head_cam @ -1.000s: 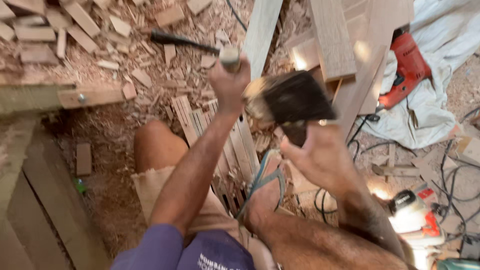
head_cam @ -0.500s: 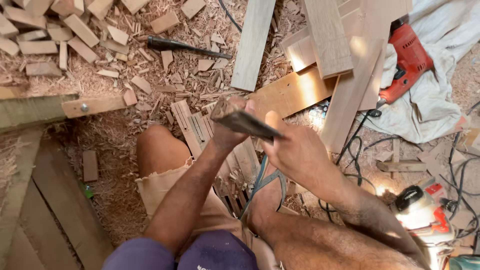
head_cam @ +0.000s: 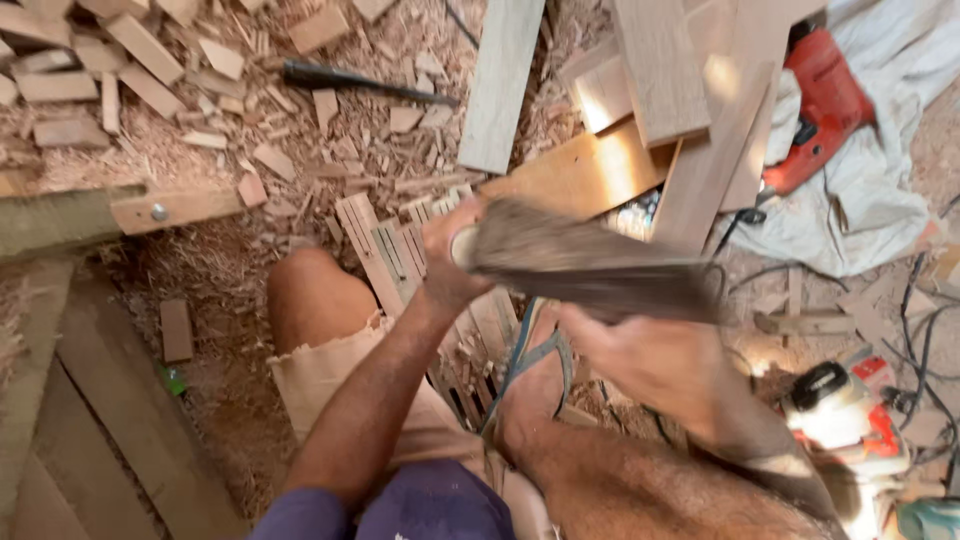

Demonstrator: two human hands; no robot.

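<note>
My left hand (head_cam: 448, 262) is closed around a pale round tool handle (head_cam: 462, 246), held upright over a slatted wooden piece (head_cam: 385, 245) on the sawdust floor. My right hand (head_cam: 655, 362) grips a dark wooden mallet-like block (head_cam: 590, 272), which is blurred by motion and lies across the top of the handle. The tool's tip is hidden. My foot in a flip-flop (head_cam: 535, 372) rests on the slatted piece, with my bare knee (head_cam: 305, 300) to its left.
Boards (head_cam: 500, 85) and a wider plank (head_cam: 660, 70) lie ahead. A red drill (head_cam: 822, 105) sits on a grey cloth (head_cam: 870, 205) at the right. A black tool (head_cam: 360, 80) lies among offcuts. A white and red power tool (head_cam: 840, 410) and cables (head_cam: 920, 330) are lower right.
The mallet was raised high a second ago, then swung down; now it is blurred across the handle in my left hand. The view has shifted slightly.
</note>
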